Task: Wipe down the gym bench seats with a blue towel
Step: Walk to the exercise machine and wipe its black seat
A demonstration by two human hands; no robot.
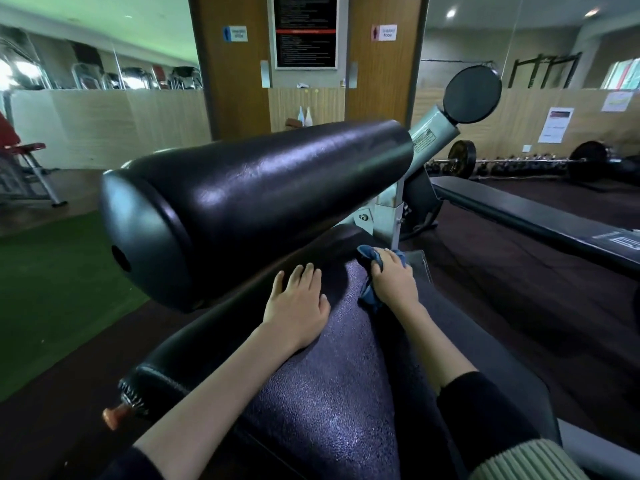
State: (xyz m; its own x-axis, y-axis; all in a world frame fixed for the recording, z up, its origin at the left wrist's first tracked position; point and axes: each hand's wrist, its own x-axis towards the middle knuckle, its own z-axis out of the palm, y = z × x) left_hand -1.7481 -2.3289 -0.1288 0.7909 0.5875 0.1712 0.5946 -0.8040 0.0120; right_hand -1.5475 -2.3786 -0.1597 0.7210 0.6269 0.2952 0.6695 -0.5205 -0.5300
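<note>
Blue towel [372, 263] bunched in the right hand [393, 277], fingers curled tight around it at the far end of the textured bench seat [332, 393]; left hand [298, 304] flat, fingers spread, beneath a black roller pad [249, 199], in a gym with wood-panelled walls.

Bare forearms, dark sleeves pushed up, pale green ribbed cuff [530, 460] on right.
</note>
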